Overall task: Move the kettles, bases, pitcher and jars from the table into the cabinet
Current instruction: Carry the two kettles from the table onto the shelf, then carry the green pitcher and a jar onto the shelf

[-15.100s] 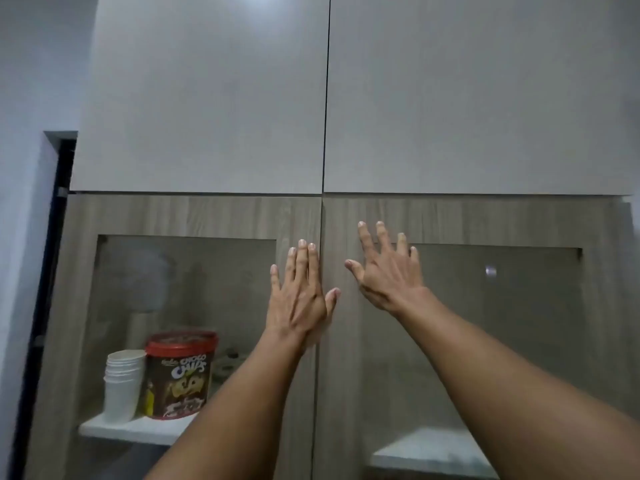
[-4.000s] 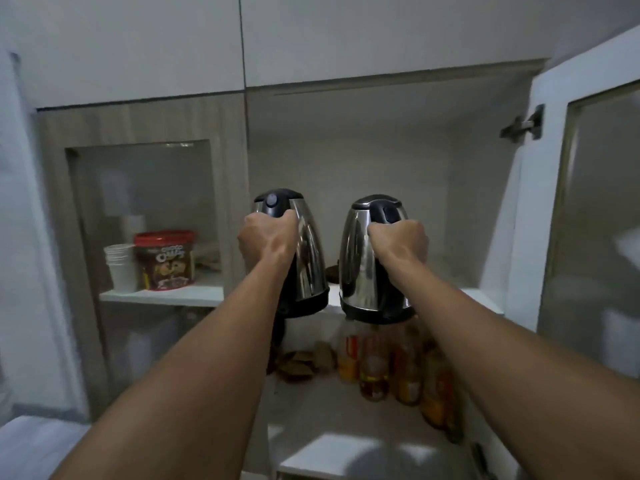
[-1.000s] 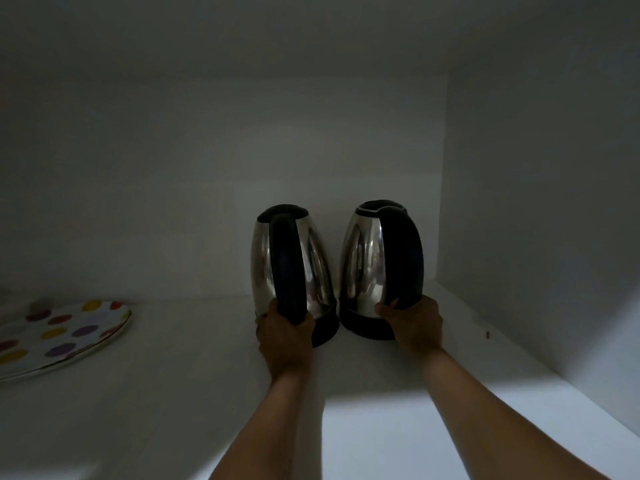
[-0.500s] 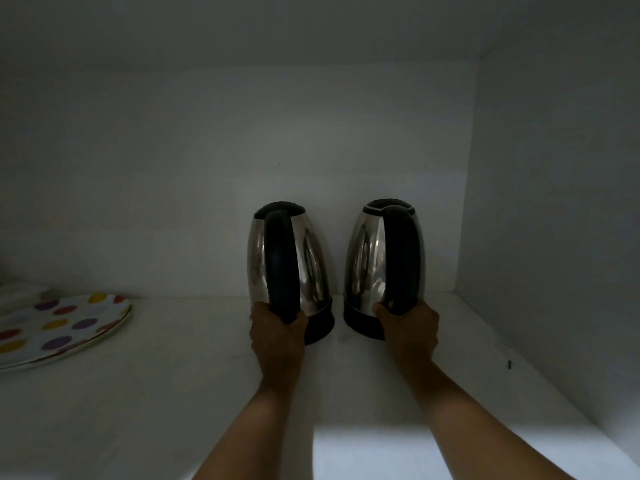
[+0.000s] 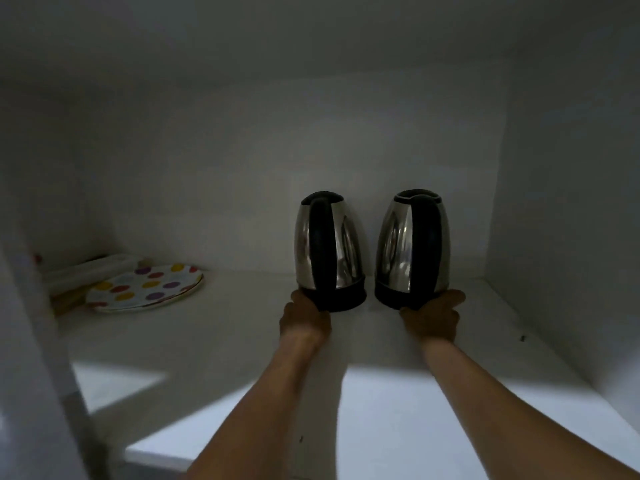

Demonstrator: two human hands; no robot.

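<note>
Two steel kettles with black handles and bases stand upright side by side on the white cabinet shelf point(image 5: 242, 327), near the back wall. Their handles face me. My left hand point(image 5: 304, 318) is closed around the foot of the left kettle point(image 5: 344, 244), at the bottom of its handle. My right hand point(image 5: 433, 317) cups the black base of the right kettle point(image 5: 394, 244) from the front. Both kettles rest on the shelf with a narrow gap between them. No bases, pitcher or jars are in sight.
A polka-dot plate point(image 5: 145, 285) lies at the shelf's left, with pale flat items point(image 5: 86, 268) stacked behind it. The cabinet's right wall point(image 5: 571, 237) stands close to the right kettle. A pale upright panel point(image 5: 34, 341) blocks the left foreground. The interior is dim.
Both kettles have gone farther back on the shelf. My hands have slid down from the lower handles to the bases, and the view has swung left, showing more of the plate.
</note>
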